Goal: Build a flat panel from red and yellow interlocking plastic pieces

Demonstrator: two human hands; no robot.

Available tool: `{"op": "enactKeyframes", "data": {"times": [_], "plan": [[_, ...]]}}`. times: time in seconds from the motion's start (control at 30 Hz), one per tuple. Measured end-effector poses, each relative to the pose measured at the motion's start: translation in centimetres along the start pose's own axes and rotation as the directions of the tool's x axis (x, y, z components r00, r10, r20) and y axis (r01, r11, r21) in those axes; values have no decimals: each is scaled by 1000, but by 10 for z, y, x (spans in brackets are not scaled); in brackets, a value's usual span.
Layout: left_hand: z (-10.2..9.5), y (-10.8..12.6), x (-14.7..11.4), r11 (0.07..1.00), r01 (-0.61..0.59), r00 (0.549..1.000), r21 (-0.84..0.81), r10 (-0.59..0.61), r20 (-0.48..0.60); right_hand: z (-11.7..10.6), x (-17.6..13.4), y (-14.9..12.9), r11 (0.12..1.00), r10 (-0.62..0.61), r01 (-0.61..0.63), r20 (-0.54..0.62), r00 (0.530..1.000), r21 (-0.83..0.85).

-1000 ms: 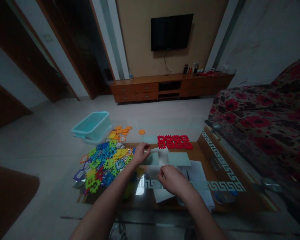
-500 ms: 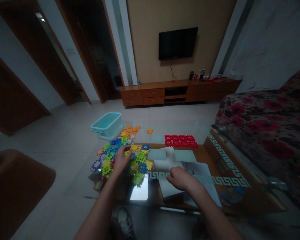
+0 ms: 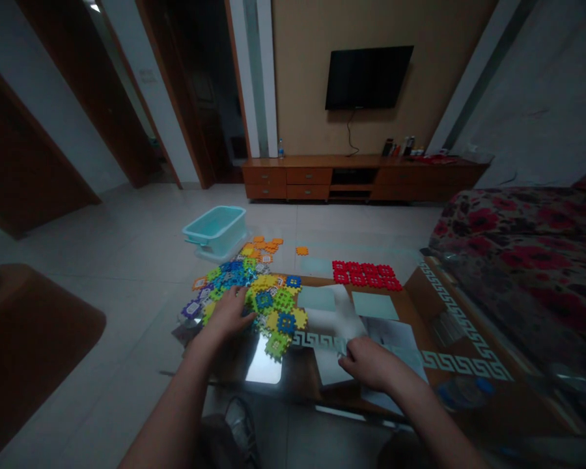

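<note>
My left hand (image 3: 229, 314) reaches over a heap of interlocking plastic tiles (image 3: 239, 273) in blue, green, yellow, purple and other colours. Its fingers are spread and touch or hover just above the heap's near side; I cannot tell which. Some tiles lie under it, out of sight. A blue tile (image 3: 286, 324) and a green tile (image 3: 277, 345) are at the heap's near right edge. My right hand (image 3: 368, 361) is closed in a loose fist above the glass table, with no tile visible in it. Red tiles (image 3: 366, 275) lie in two joined rows farther back.
A light blue plastic bin (image 3: 202, 244) stands at the table's far left corner. Orange tiles (image 3: 266, 246) lie near it, and a lone orange tile (image 3: 302, 251) sits to their right. Beneath the glass tabletop (image 3: 293, 371) are papers and a bottle (image 3: 463, 393). A flowered sofa (image 3: 517, 221) borders the right.
My left hand has opened its fingers and shifted slightly left and nearer over the heap. My right hand stays closed, a little lower and to the right in view. The camera has turned slightly.
</note>
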State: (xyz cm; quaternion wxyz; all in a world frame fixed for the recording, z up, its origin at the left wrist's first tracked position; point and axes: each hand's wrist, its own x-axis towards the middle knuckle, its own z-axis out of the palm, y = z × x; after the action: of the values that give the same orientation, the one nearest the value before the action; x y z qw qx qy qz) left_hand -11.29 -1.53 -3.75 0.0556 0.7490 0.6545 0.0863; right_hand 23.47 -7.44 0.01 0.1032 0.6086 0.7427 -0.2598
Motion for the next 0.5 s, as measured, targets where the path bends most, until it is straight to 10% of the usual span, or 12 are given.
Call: {"op": "enactKeyframes", "data": {"times": [0.5], "plan": [[15,-2,6,954,275,948,121,-290,132,1,1,8,1000,15,-15,33,999,-16]]}}
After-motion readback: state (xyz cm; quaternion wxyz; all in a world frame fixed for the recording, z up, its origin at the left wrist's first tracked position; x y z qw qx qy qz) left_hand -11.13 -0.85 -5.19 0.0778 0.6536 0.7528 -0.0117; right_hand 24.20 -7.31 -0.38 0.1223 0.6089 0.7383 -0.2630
